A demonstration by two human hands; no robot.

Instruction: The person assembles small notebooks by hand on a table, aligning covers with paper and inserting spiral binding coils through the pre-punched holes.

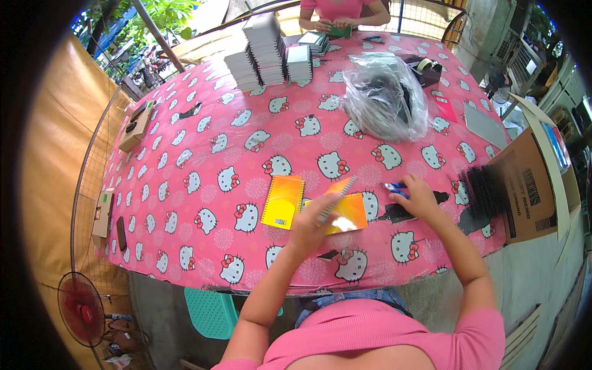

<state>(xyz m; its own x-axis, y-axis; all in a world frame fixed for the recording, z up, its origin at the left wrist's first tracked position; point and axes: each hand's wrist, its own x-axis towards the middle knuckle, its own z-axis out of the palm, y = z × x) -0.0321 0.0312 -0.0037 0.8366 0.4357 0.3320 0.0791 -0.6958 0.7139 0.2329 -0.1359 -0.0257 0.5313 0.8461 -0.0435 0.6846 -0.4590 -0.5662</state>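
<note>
My left hand [313,227] holds up a small orange-yellow spiral notebook [338,193], tilted with its wire binding toward the right. Under it another orange notebook [351,216] lies flat on the pink cartoon-cat tablecloth [246,142]. A third yellow-orange spiral notebook [283,202] lies just to the left. My right hand [419,197] rests on the table further right, fingers closed on a small blue tool [394,188]. Black spiral binding coils [484,191] lie right of that hand.
A clear plastic bag of dark items [385,98] sits mid-table. Stacks of white notebooks [268,52] stand at the far side, where another person in pink [342,12] works. A cardboard box [533,185] stands at the right edge, small boxes [135,126] at the left, a red fan [80,308] below.
</note>
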